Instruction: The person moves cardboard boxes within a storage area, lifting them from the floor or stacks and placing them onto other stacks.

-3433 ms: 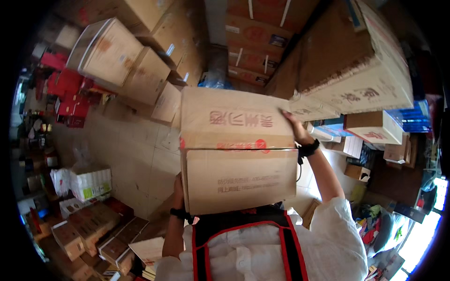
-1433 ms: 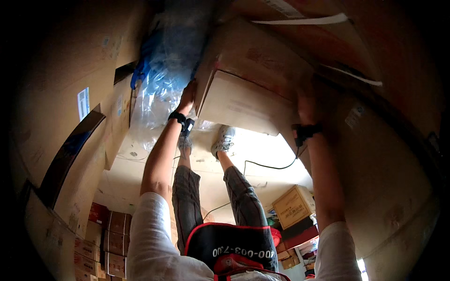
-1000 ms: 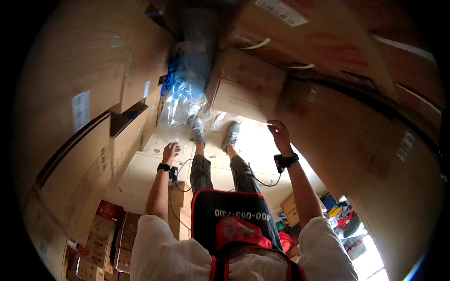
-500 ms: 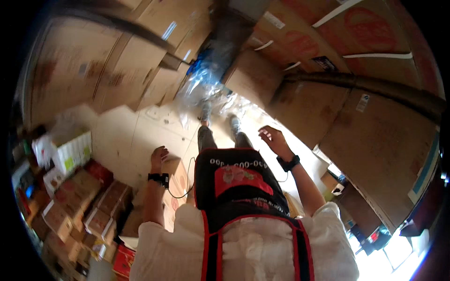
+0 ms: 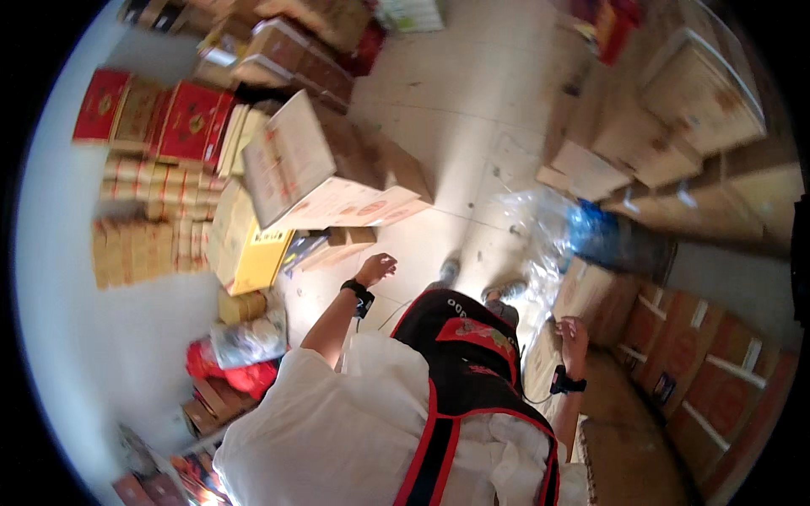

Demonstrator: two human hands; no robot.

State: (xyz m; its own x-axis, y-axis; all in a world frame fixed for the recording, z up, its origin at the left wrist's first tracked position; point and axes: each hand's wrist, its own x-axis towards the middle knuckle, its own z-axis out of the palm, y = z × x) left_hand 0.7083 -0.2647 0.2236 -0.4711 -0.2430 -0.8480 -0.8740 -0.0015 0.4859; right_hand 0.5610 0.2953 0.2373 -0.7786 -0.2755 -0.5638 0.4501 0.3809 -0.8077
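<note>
My left hand [image 5: 376, 268] hangs in the air with its fingers loosely bent and apart, holding nothing. Closest to it are a low cardboard box [image 5: 348, 242] with dark flat things beside it and a big brown carton [image 5: 291, 173] standing on the floor. On the right side, my right hand [image 5: 572, 336] is held up, empty, with fingers slightly curled. A brown carton [image 5: 601, 295] stands just beyond it. Both wrists wear black bands. A black apron [image 5: 460, 358] with red edging covers my front.
Yellow box [image 5: 253, 244], red boxes [image 5: 196, 122] and stacked small cartons line the left wall. Clear plastic wrap [image 5: 540, 223] and a blue wrapped bundle [image 5: 595, 228] lie ahead right. More cartons [image 5: 700, 110] are piled at far right. Tiled floor [image 5: 451, 126] runs between.
My view and body have turned left. The big carton and red boxes have come into view, and the plastic wrap has shifted right. Both hands stay empty.
</note>
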